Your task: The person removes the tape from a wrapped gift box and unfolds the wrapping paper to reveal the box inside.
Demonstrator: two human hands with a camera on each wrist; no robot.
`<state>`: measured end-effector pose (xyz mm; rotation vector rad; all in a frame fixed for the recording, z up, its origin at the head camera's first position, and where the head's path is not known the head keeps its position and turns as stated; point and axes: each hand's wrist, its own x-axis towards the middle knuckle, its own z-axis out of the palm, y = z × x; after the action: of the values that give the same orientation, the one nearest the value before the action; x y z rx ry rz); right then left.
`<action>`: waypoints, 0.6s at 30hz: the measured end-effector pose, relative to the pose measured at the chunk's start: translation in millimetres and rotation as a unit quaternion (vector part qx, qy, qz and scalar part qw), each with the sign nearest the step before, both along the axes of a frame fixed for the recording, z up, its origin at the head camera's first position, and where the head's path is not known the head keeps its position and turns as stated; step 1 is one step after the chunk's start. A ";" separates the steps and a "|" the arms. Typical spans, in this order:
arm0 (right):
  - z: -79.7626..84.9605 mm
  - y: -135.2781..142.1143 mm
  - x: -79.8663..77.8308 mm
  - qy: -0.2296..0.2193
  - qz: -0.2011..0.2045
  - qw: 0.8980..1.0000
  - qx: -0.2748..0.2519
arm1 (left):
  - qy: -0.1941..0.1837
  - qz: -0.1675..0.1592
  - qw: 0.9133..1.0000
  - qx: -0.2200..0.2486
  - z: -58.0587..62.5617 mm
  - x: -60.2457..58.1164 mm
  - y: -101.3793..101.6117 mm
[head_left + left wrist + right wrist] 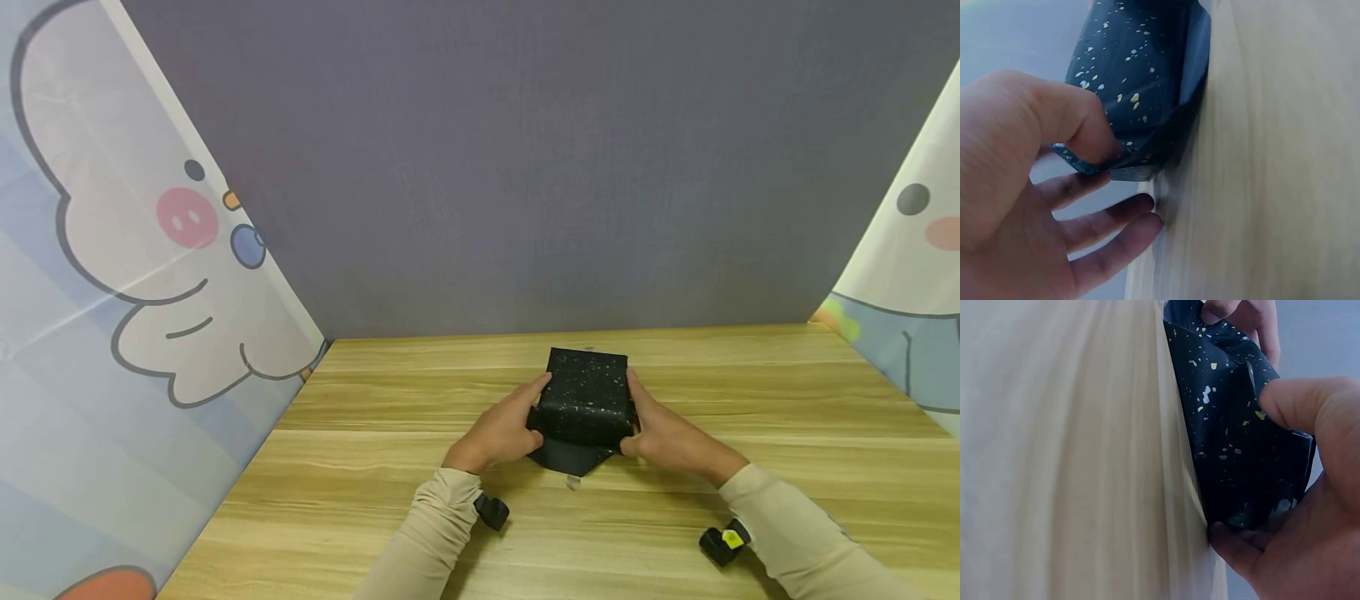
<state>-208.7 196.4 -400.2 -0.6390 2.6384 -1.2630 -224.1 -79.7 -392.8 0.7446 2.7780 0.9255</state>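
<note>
A box wrapped in black paper with white and gold specks (588,387) sits on the wooden table between both hands. At its near end a pointed paper flap (572,457) spreads low over the table. My left hand (501,427) grips the left side, its thumb bent onto the folded paper (1129,81) and its index finger behind; the other fingers spread free. On the opposite side, my right hand (667,433) holds the box, thumb (1285,403) on the near paper corner and fingers along the side. Creased paper at the near end shows in the right wrist view.
A small clear strip (573,482) lies on the table (360,500) just in front of the flap. A grey panel (510,167) stands along the back edge, and cartoon-printed sheets (90,350) flank both sides. Each wrist wears a small black camera (492,511).
</note>
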 end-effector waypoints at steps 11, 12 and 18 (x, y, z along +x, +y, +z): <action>-1.8 4.2 -1.9 -0.006 -0.007 1.000 0.022 | 0.045 -0.010 0.999 -0.021 -1.3 1.1 0.1; -2.0 4.6 -1.9 -0.008 -0.007 1.000 0.023 | 0.048 -0.006 0.999 -0.024 -1.3 1.2 0.5; -3.5 6.2 -3.5 0.016 -0.009 0.999 0.032 | 0.075 0.024 0.996 -0.039 -0.1 1.4 3.9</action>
<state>-212.1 202.6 -403.7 -0.6332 2.7046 -1.1760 -222.8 -75.8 -392.9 0.7698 2.9547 0.7937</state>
